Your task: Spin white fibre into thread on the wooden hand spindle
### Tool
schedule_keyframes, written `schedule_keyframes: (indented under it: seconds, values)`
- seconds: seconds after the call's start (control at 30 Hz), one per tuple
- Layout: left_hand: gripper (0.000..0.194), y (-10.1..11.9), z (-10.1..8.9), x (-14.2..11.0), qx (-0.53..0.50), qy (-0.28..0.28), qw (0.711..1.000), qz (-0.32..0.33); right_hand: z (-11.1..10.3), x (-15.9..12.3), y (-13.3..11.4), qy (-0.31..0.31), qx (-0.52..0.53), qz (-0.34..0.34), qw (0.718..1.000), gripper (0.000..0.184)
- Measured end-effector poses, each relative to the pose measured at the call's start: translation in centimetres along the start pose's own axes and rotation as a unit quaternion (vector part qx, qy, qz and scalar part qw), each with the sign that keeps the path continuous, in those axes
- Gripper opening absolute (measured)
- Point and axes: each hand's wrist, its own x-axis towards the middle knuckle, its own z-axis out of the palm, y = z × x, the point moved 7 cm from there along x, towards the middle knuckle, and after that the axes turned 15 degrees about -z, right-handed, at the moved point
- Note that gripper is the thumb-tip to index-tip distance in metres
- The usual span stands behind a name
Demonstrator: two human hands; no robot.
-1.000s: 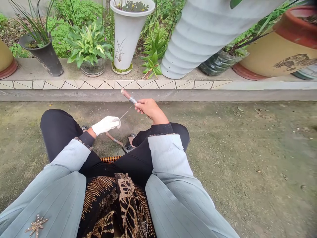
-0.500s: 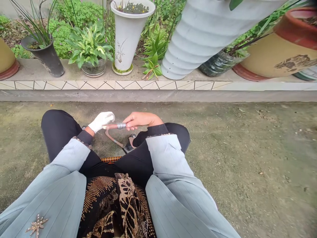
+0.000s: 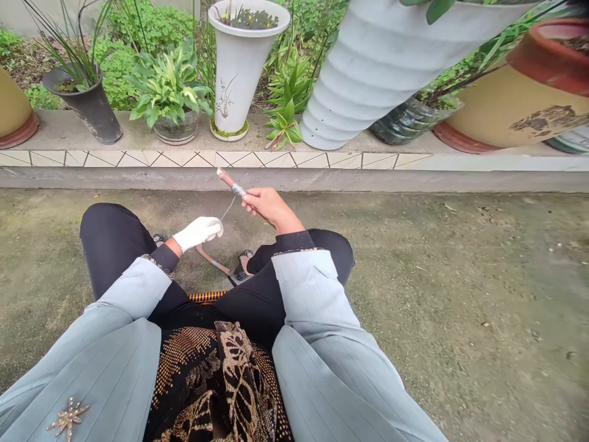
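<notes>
My right hand [image 3: 267, 205] is closed round a brown wooden stick [image 3: 225, 177], which tilts up to the left with its pale end free. A silvery wire winding [image 3: 238, 189] circles the stick just beyond my fingertips. From it a thin strand of wire [image 3: 227, 209] runs down to my left hand [image 3: 202, 232]. That hand wears a white glove and its fingers are closed on the strand. Below it, between my feet, is a curved wooden handle [image 3: 214, 263] with a dark end; its upper part is hidden behind the glove.
Ahead, a low tiled ledge [image 3: 156, 159] carries several potted plants, among them a tall white pot [image 3: 239, 73], a large ribbed white pot [image 3: 359, 80] and a black pot [image 3: 94, 110]. My bent knees flank the hands. Concrete ground [image 3: 437, 294] spreads to the right.
The stick has swung from nearly level to tilted up and away, raised by my right hand. My left hand has moved slightly right and lower, apart from the stick, with the strand stretched between.
</notes>
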Motion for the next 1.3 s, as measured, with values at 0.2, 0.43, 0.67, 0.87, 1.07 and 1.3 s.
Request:
schedule_keyframes:
  seconds: [0.2,0.43,0.67,0.87,1.07,1.3]
  values:
    - [0.029,0.7,-1.1,-0.7,0.083,0.063,0.994,0.044,4.2,-0.8,2.5,-0.275,-0.276,0.101,0.916,0.019]
    - [0.030,-0.9,-2.3,0.2,0.017,0.050,0.999,0.011,6.8,-4.1,-1.9,-0.466,0.065,-0.051,0.881,0.036]
    - [0.034,-0.6,-0.1,-1.4,0.064,0.074,0.995,0.016,2.6,-1.1,-3.2,-0.194,-0.047,-0.021,0.980,0.014]
    - [0.025,1.3,1.6,-3.4,0.485,0.146,0.862,-0.019,7.9,-2.5,-2.1,-0.438,-0.255,0.056,0.860,0.019]
    - [0.029,5.0,2.3,-5.4,0.424,0.143,0.894,0.004,8.5,-4.4,-2.6,-0.565,-0.075,-0.024,0.821,0.040]
    - [0.027,7.6,2.8,-7.1,0.299,0.158,0.940,0.037,6.5,-5.9,-4.4,-0.549,0.052,-0.072,0.831,0.053]
